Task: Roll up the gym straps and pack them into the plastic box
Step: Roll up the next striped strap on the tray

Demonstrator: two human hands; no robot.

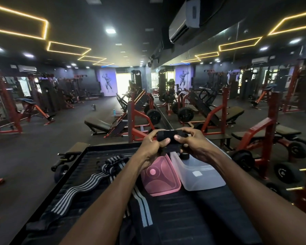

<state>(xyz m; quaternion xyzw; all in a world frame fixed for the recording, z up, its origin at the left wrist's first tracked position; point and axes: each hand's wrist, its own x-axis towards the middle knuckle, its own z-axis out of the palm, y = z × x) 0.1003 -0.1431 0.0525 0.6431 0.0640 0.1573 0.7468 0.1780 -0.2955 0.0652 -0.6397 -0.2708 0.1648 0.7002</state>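
Observation:
A black gym strap [168,136], partly rolled, is held up between both hands above the far end of the bench. My left hand [153,145] grips its left side and my right hand [193,144] pinches its right side, thumbs on top. Below the hands stands the clear plastic box [200,174] with one small black roll [185,156] inside. Its pink lid [160,177] lies beside it on the left. Black-and-grey striped straps [88,184] lie unrolled on the black padded bench [184,218], and another striped strap [143,209] runs under my left forearm.
Red-framed weight machines and benches [217,117] stand ahead and to the right. Dumbbells [288,172] sit on a rack at the right edge. The dark gym floor [34,156] stretches to the left, and a mirror wall runs along the right.

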